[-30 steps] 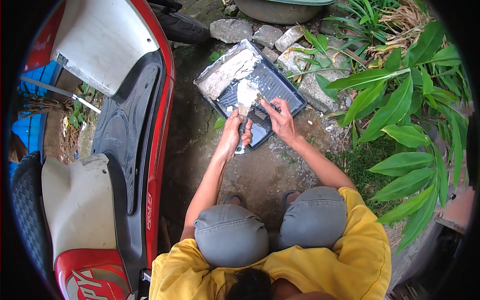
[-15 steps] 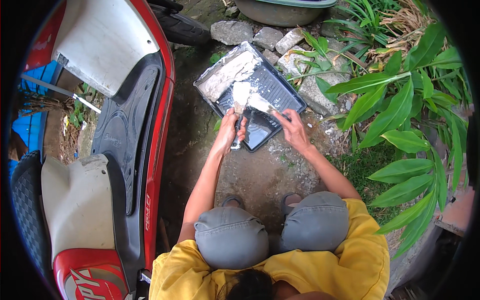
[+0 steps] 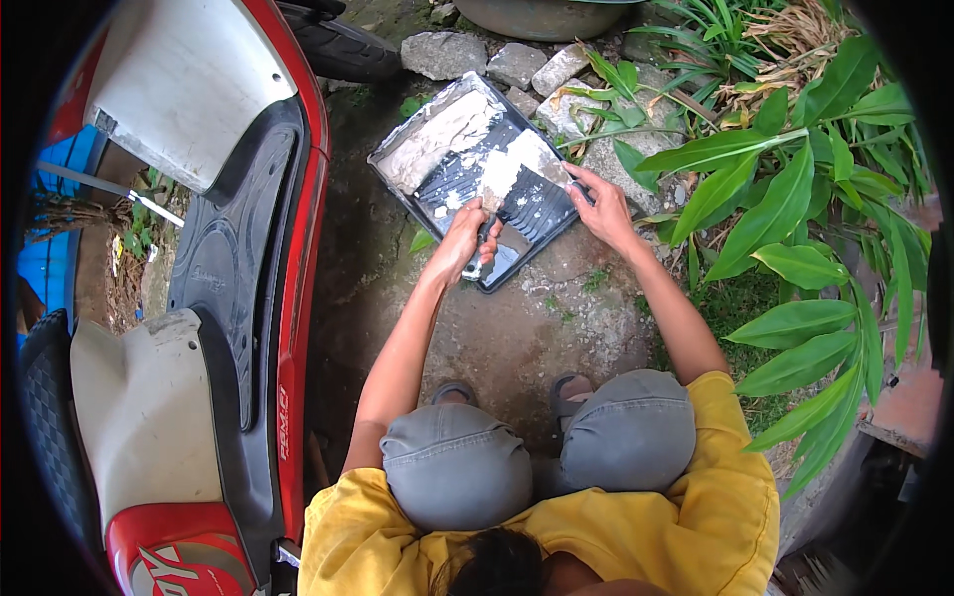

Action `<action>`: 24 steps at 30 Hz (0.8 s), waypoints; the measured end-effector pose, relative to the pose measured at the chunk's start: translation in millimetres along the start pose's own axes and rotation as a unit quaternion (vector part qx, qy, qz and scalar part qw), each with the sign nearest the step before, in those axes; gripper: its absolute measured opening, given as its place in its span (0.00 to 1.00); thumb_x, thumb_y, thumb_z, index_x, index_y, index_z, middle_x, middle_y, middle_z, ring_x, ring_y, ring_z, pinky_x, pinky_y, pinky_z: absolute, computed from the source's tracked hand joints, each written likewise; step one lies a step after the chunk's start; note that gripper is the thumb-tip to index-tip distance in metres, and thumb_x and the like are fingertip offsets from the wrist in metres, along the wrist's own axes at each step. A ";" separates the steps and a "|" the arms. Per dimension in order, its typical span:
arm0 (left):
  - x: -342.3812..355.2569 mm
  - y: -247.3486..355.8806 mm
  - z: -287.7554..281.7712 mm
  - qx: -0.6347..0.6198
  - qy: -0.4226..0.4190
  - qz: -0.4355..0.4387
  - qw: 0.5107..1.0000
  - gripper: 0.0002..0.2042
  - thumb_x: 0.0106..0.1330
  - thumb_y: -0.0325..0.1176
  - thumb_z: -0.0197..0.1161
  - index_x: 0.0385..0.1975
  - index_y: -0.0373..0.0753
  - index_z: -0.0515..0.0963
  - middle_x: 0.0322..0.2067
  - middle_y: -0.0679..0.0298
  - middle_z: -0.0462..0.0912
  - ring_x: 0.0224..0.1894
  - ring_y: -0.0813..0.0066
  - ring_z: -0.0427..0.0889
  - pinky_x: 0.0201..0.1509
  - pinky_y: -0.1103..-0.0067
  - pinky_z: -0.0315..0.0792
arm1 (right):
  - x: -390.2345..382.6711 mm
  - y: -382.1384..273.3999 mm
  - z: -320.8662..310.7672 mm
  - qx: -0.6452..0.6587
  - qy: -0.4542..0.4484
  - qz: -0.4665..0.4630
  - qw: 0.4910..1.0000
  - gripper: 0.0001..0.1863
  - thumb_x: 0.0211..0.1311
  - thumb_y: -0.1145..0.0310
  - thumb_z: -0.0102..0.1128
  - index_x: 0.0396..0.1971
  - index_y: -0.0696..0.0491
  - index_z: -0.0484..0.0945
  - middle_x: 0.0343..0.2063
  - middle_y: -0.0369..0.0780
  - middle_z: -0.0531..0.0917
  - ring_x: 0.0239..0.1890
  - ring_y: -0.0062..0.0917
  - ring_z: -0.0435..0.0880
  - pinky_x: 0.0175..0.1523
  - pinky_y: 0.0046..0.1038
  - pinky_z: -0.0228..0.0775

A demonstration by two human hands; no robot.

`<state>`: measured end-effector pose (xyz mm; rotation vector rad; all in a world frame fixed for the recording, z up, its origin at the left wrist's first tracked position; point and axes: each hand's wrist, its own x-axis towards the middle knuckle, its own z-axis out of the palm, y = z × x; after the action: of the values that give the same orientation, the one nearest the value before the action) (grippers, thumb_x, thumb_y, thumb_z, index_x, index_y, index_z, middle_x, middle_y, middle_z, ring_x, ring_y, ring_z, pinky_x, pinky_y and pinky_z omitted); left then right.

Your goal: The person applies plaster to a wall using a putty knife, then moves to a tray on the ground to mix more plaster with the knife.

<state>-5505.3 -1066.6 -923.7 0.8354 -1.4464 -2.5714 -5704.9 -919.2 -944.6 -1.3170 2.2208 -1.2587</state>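
Note:
A black ribbed paint tray [image 3: 538,207] lies on the ground ahead of me, with thick white paste [image 3: 432,149] spread over its far left part. My left hand [image 3: 463,241] is closed around the dark handle of one putty knife [image 3: 493,203], whose blade carries a lump of white paste above the tray. In my right hand [image 3: 603,207] is a second putty knife [image 3: 546,165], fingers along its handle. Its blade, smeared white, points left over the tray and meets or nearly meets the paste on the first; exact contact cannot be told.
A red and white scooter [image 3: 316,199] stands close on my left, its black tyre [image 3: 343,50] beyond. Rough stones [image 3: 442,56] and a large basin [image 3: 542,18] lie past the tray. Leafy plants [image 3: 775,214] crowd the right. My grey-clad knees [image 3: 457,467] are near.
The right putty knife has moved up and right across the tray, its blade now more laden with paste. My left hand keeps its knife over the tray. The whole view has shifted slightly.

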 end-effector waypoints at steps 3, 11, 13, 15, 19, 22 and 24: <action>13.4 -10.2 1.3 -0.013 0.013 0.008 1.000 0.06 0.62 0.28 0.37 0.37 0.40 0.59 0.23 0.64 0.65 0.16 0.82 0.61 0.15 0.83 0.60 | -2.9 26.6 17.6 0.032 0.010 -0.011 0.999 0.20 0.61 0.70 0.56 0.54 0.53 0.71 0.43 0.46 0.80 0.36 0.19 0.78 0.42 0.22 0.72; 46.4 -46.7 22.4 -0.011 0.104 0.065 0.992 0.07 0.66 0.30 0.38 0.41 0.39 0.57 0.25 0.62 0.64 0.17 0.79 0.63 0.14 0.82 0.61 | -29.1 29.9 73.6 0.086 0.049 0.100 0.990 0.19 0.61 0.74 0.55 0.53 0.57 0.71 0.38 0.41 0.82 0.30 0.16 0.80 0.34 0.18 0.72; 47.5 -50.8 17.1 0.009 0.108 0.086 0.990 0.06 0.66 0.30 0.37 0.38 0.35 0.56 0.25 0.59 0.65 0.16 0.76 0.67 0.13 0.78 0.63 | -33.7 22.8 80.4 0.086 0.019 0.145 0.985 0.19 0.61 0.75 0.55 0.54 0.56 0.71 0.35 0.40 0.82 0.29 0.14 0.79 0.33 0.17 0.71; 50.4 -54.3 22.2 0.025 0.114 0.090 0.989 0.06 0.66 0.30 0.38 0.36 0.34 0.57 0.24 0.60 0.66 0.16 0.75 0.68 0.13 0.78 0.63 | -41.2 30.5 86.6 0.146 0.031 0.136 0.979 0.20 0.61 0.74 0.55 0.54 0.56 0.70 0.32 0.37 0.81 0.27 0.13 0.78 0.32 0.15 0.70; 47.0 -62.5 3.1 0.086 0.132 0.069 0.985 0.06 0.66 0.30 0.39 0.38 0.36 0.59 0.25 0.61 0.65 0.18 0.77 0.67 0.14 0.79 0.63 | -44.9 -1.0 94.5 0.313 -0.002 0.273 0.910 0.21 0.60 0.72 0.56 0.55 0.56 0.70 0.25 0.37 0.81 0.17 0.11 0.70 0.18 0.17 0.62; 51.3 -58.1 2.0 0.005 0.115 0.031 0.993 0.05 0.65 0.29 0.39 0.33 0.35 0.59 0.22 0.62 0.66 0.17 0.76 0.67 0.15 0.79 0.64 | -41.9 10.8 96.3 0.301 0.004 0.247 0.921 0.23 0.60 0.73 0.56 0.56 0.55 0.68 0.24 0.37 0.80 0.15 0.12 0.70 0.16 0.18 0.62; 52.2 -53.2 -3.2 -0.011 0.108 0.028 0.994 0.04 0.65 0.28 0.39 0.33 0.35 0.59 0.22 0.62 0.66 0.17 0.76 0.67 0.15 0.79 0.65 | -34.1 11.6 92.5 0.276 0.006 0.219 0.936 0.23 0.59 0.74 0.56 0.56 0.54 0.68 0.23 0.37 0.79 0.15 0.15 0.71 0.18 0.21 0.64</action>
<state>-5537.8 -1056.3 -990.1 1.0173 -1.3553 -2.3671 -5637.4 -939.4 -1014.5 -0.5666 1.8142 -1.5388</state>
